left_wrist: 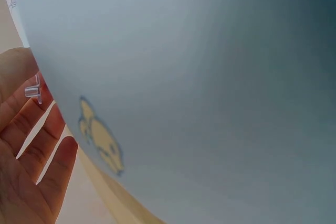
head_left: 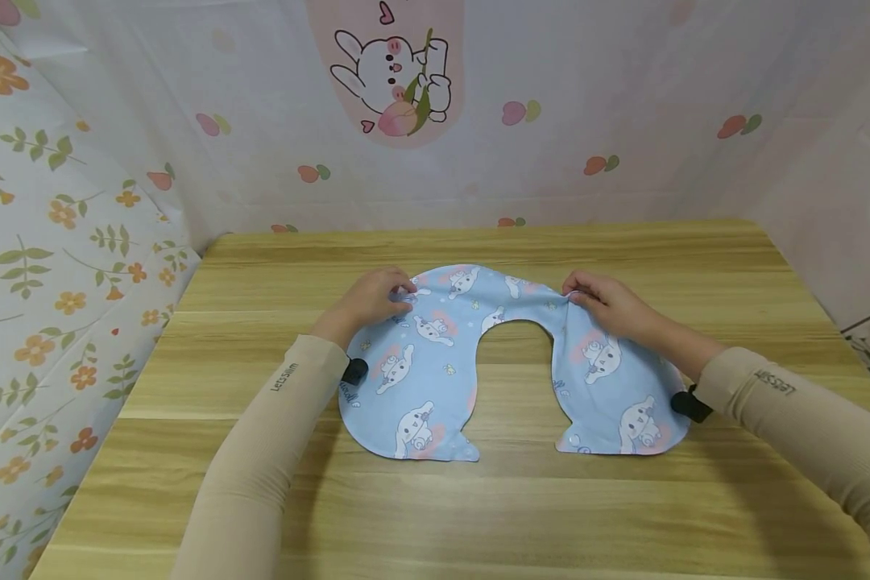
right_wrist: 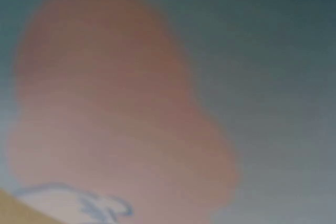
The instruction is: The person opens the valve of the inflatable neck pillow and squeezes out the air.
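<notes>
A flat, U-shaped blue inflatable neck pillow (head_left: 435, 354) with a white cartoon-dog print lies on the table, its two ends toward me. My left hand (head_left: 373, 302) is at its upper left, thumb and index finger apart with fingertips at the fabric. In the left wrist view, a clear plastic air valve (left_wrist: 32, 92) stands up from the pillow beside the relaxed fingers of that hand (left_wrist: 31, 150). My right hand (head_left: 609, 304) pinches the upper right edge, and a crease runs down from there. In the right wrist view only blurred pillow fabric (right_wrist: 262, 77) shows; the fingers are out of sight.
The pillow is on a wood-grain table (head_left: 515, 515). A printed curtain (head_left: 246, 80) hangs behind the far edge, and a floral cloth (head_left: 65, 306) hangs at the left. Dark wrist cameras sit at both cuffs, near the pillow's outer sides.
</notes>
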